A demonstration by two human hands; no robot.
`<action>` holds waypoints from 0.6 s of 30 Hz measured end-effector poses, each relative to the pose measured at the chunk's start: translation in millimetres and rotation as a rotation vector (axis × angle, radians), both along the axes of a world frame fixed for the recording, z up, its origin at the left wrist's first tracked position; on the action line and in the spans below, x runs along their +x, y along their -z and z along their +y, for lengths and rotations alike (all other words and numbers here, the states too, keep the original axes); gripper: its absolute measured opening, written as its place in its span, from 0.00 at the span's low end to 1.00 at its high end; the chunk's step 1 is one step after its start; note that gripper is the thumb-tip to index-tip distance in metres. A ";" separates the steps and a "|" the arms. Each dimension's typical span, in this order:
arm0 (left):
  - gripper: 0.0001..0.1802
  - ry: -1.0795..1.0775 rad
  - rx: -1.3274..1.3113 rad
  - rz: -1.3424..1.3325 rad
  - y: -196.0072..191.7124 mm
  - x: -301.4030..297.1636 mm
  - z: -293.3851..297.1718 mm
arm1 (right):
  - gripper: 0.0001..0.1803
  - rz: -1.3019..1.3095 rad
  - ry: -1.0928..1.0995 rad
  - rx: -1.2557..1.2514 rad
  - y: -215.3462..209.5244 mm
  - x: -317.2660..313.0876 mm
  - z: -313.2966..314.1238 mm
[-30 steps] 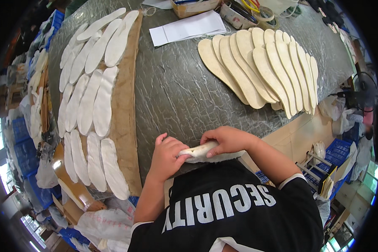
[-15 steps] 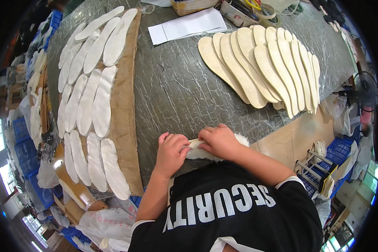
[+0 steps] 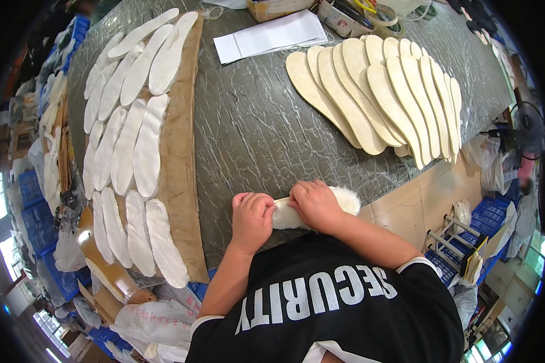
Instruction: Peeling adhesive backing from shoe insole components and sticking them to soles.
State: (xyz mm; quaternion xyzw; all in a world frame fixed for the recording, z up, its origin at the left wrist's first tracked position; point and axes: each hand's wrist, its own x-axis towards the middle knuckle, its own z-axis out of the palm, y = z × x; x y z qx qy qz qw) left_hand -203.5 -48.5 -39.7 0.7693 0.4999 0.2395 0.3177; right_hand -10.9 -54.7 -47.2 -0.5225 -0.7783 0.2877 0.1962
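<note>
A fluffy white insole (image 3: 346,199) lies crosswise at the near edge of the table, close to my body. My left hand (image 3: 254,215) pinches its left end between thumb and fingers. Farther along its upper edge, my right hand (image 3: 313,204) grips it with bent fingers. Between the hands a cream strip shows along the edge, and white fur hangs below. Part of the insole is hidden under my right hand. Several cream insole pieces (image 3: 339,91) lie overlapped like a fan beyond my right hand.
At the left, rows of white insoles (image 3: 125,145) lie on a brown board (image 3: 183,133). White paper sheets (image 3: 271,37) lie at the far side, near a box (image 3: 283,8) and a tray of tools (image 3: 343,18). Blue crates (image 3: 487,216) and a small metal rack (image 3: 451,242) stand at the right.
My left hand has shifted slightly right and down along the insole. More of the insole's furry right end shows beside my right hand, which has moved little.
</note>
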 end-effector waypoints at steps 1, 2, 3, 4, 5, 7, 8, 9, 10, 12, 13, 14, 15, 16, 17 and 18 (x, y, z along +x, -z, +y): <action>0.07 0.001 0.021 -0.001 0.3 0.4 0.3 | 0.09 0.000 0.000 -0.001 0.2 0.1 -0.1; 0.07 0.001 0.021 -0.001 -1.5 0.1 0.1 | 0.09 -0.014 -0.008 -0.004 0.3 0.4 -0.2; 0.07 -0.012 -0.035 0.007 -8.1 0.4 1.4 | 0.09 -0.027 -0.017 -0.009 0.7 0.4 -0.5; 0.08 -0.025 -0.090 0.014 -11.5 0.3 2.0 | 0.09 -0.027 -0.017 -0.010 1.2 0.9 -1.1; 0.08 -0.025 -0.091 0.015 -10.0 -1.2 2.4 | 0.09 -0.026 -0.022 0.021 2.0 2.1 -2.0; 0.08 0.090 -0.065 0.070 -6.8 -5.1 3.9 | 0.09 -0.025 -0.027 0.054 3.1 3.1 -3.4; 0.08 0.091 -0.064 0.070 -7.0 -4.8 3.7 | 0.11 -0.027 -0.027 0.063 4.2 3.1 -4.9; 0.07 0.082 -0.054 0.061 -6.9 -4.0 2.9 | 0.13 -0.028 -0.028 0.072 4.2 3.5 -5.5; 0.06 0.074 -0.044 0.052 -6.7 -3.4 2.3 | 0.13 -0.029 -0.027 0.072 2.8 4.9 -4.9; 0.06 0.062 -0.019 0.040 -5.1 -4.5 0.4 | 0.16 0.071 0.008 0.011 -3.7 8.7 -1.0; 0.05 0.050 0.006 0.029 -4.3 -5.8 -0.5 | 0.16 0.072 0.007 0.011 -7.5 11.4 1.8; 0.05 0.049 0.007 0.030 -3.6 -7.6 -1.1 | 0.15 0.011 -0.040 -0.037 -11.4 14.6 4.9; 0.05 0.066 0.034 0.016 -2.9 -8.8 -1.2 | 0.14 -0.053 -0.083 -0.086 -13.6 17.0 6.1; 0.05 0.083 0.062 0.003 -2.3 -9.3 -1.3 | 0.14 -0.054 -0.081 -0.085 -12.5 17.6 5.7; 0.05 0.084 0.063 0.002 -1.8 -9.1 -1.2 | 0.12 -0.051 -0.085 -0.087 -9.9 17.8 5.0; 0.04 0.081 0.076 -0.009 -1.3 -9.0 -1.0 | 0.10 -0.048 -0.090 -0.089 -7.8 17.7 4.4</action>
